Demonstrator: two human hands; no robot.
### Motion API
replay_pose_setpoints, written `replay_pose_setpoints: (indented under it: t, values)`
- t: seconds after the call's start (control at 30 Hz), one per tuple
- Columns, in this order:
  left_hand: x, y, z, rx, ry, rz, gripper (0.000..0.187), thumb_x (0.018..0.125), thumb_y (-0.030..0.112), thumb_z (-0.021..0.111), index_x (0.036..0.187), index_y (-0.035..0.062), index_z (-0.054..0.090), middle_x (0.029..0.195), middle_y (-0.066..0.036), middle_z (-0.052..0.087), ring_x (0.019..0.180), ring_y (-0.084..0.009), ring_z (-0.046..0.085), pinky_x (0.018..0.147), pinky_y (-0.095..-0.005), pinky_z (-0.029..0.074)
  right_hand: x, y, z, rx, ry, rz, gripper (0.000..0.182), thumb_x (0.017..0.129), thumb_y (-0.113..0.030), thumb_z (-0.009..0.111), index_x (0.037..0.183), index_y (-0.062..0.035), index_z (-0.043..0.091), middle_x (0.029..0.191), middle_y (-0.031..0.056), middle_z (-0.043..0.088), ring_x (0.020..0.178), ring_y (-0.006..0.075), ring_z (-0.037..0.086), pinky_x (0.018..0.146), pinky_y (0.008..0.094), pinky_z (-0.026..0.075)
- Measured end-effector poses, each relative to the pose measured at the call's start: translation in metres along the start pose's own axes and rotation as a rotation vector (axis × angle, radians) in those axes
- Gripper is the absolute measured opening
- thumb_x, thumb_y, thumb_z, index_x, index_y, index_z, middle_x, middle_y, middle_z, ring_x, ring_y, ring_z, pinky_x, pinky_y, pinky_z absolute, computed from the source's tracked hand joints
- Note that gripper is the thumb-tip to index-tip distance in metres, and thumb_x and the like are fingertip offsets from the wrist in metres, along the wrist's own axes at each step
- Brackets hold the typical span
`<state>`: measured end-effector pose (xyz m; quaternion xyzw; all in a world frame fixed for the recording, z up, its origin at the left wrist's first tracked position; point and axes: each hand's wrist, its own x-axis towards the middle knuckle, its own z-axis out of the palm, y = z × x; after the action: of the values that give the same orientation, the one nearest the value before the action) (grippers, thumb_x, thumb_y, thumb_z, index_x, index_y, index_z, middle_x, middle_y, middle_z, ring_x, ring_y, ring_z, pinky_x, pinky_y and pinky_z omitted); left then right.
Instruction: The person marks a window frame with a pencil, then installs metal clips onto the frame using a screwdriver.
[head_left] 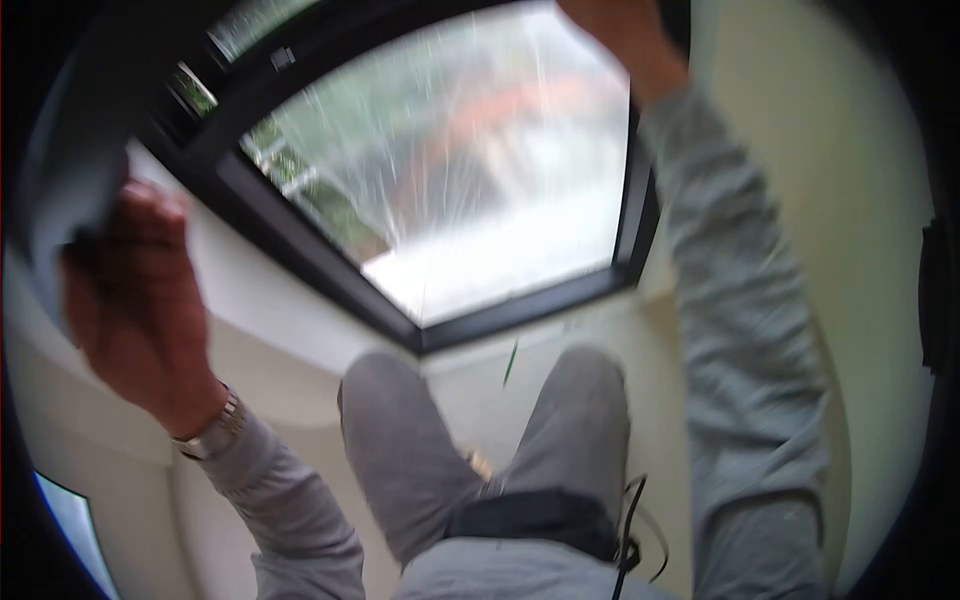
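Observation:
My left hand (130,300) is raised at the left, its fingers closed on the edge of a grey cloth-like sheet (60,190) that curves up along the left side. A metal watch (215,432) sits on that wrist. My right hand (618,35) reaches up at the top edge of the view, against the upper right corner of the window glass (450,170). It is mostly cut off, so its fingers are hidden. The glass is streaked and wet. Both arms wear grey sleeves.
A black window frame (300,255) surrounds the pane above a white sill (290,335). My legs in grey trousers (400,460) are against the sill below the window. A black cable (635,545) hangs at my waist. A cream wall (800,150) rises on the right.

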<state>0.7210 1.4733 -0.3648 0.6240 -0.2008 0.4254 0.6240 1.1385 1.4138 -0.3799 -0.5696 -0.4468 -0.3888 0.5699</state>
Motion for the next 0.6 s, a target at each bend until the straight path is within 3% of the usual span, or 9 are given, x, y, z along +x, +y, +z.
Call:
replay_pose_setpoints:
  t: [0.03, 0.07, 0.13, 0.23, 0.33, 0.43, 0.5, 0.53, 0.6]
  values:
    - [0.003, -0.015, 0.001, 0.043, -0.098, 0.075, 0.041, 0.103, 0.026, 0.058, 0.133, -0.0021, 0.056, 0.129, -0.018, 0.061, 0.112, -0.0294, 0.055, 0.098, -0.0441, 0.042, 0.014, 0.004, 0.006, -0.003, 0.039, -0.069, 0.03, 0.097, -0.016, 0.053, 0.072, -0.0038, 0.065, 0.065, 0.0136, 0.064, 0.059, 0.0279, 0.063, 0.06, 0.0394, 0.051]
    - [0.005, -0.021, 0.006, 0.054, -0.026, 0.07, 0.035, 0.105, 0.025, 0.055, 0.131, 0.0011, 0.059, 0.124, -0.015, 0.064, 0.109, -0.0287, 0.058, 0.096, -0.0435, 0.044, 0.02, 0.014, 0.01, -0.045, 0.238, -0.423, 0.029, 0.099, -0.017, 0.057, 0.073, -0.0032, 0.063, 0.061, 0.0073, 0.056, 0.056, 0.0197, 0.055, 0.056, 0.0331, 0.045]
    - [0.007, -0.029, 0.004, 0.057, 0.066, 0.044, 0.031, 0.107, 0.025, 0.053, 0.128, 0.0042, 0.062, 0.12, -0.013, 0.068, 0.106, -0.028, 0.06, 0.095, -0.043, 0.045, 0.019, 0.027, 0.005, -0.082, 0.416, -0.759, 0.03, 0.101, -0.017, 0.061, 0.074, -0.0025, 0.06, 0.058, 0.0009, 0.049, 0.052, 0.0114, 0.047, 0.052, 0.0268, 0.038]
    - [0.009, -0.043, -0.011, 0.098, 0.189, 0.004, 0.03, 0.109, 0.026, 0.048, 0.126, 0.0055, 0.062, 0.117, -0.012, 0.07, 0.102, -0.0257, 0.062, 0.091, -0.0404, 0.047, -0.007, 0.031, 0.0, -0.414, 0.155, -0.675, 0.03, 0.101, -0.02, 0.062, 0.078, -0.0032, 0.069, 0.065, 0.0053, 0.069, 0.046, 0.0105, 0.054, 0.045, 0.0276, 0.041]
    - [0.011, -0.053, -0.025, 0.142, 0.243, -0.025, 0.036, 0.11, 0.032, 0.046, 0.134, 0.0068, 0.057, 0.12, -0.015, 0.072, 0.1, -0.0227, 0.068, 0.084, -0.0412, 0.051, -0.035, 0.012, -0.006, 0.203, -0.008, -0.116, 0.027, 0.099, -0.017, 0.061, 0.078, -0.0023, 0.069, 0.062, 0.0088, 0.066, 0.045, 0.0177, 0.055, 0.048, 0.0328, 0.044]
    - [0.01, -0.044, -0.031, 0.186, 0.28, -0.118, 0.043, 0.11, 0.04, 0.044, 0.136, 0.0085, 0.056, 0.12, -0.016, 0.072, 0.092, -0.0225, 0.066, 0.077, -0.0404, 0.05, -0.035, -0.003, 0.006, 0.569, 0.088, 0.341, 0.026, 0.099, -0.021, 0.063, 0.083, -0.0023, 0.072, 0.064, 0.0128, 0.066, 0.052, 0.0258, 0.064, 0.053, 0.0372, 0.052]
    - [0.001, -0.042, -0.035, 0.227, 0.331, -0.124, 0.046, 0.109, 0.045, 0.043, 0.136, 0.0107, 0.057, 0.118, -0.015, 0.07, 0.089, -0.0226, 0.062, 0.075, -0.0397, 0.049, -0.032, -0.003, 0.02, 0.422, 0.265, 0.007, 0.008, 0.09, -0.004, 0.064, 0.085, -0.0007, 0.069, 0.073, 0.0125, 0.068, 0.067, 0.0311, 0.064, 0.063, 0.0374, 0.05]
    - [0.001, -0.041, -0.029, 0.263, 0.329, -0.124, 0.043, 0.109, 0.043, 0.045, 0.129, 0.0078, 0.06, 0.111, -0.012, 0.066, 0.088, -0.0223, 0.06, 0.074, -0.0373, 0.048, -0.032, -0.009, 0.025, 0.436, 0.361, 0.098, 0.008, 0.09, -0.004, 0.064, 0.085, -0.0007, 0.069, 0.073, 0.0125, 0.068, 0.067, 0.0311, 0.064, 0.063, 0.0374, 0.05]
    - [0.001, -0.034, -0.018, 0.281, 0.344, -0.216, 0.045, 0.108, 0.043, 0.048, 0.127, 0.005, 0.06, 0.104, -0.012, 0.065, 0.082, -0.021, 0.06, 0.07, -0.0391, 0.049, -0.026, -0.021, 0.031, 0.335, 0.286, 0.097, 0.026, 0.099, -0.024, 0.063, 0.089, -0.0032, 0.073, 0.068, 0.0152, 0.069, 0.064, 0.0307, 0.071, 0.063, 0.0424, 0.059]
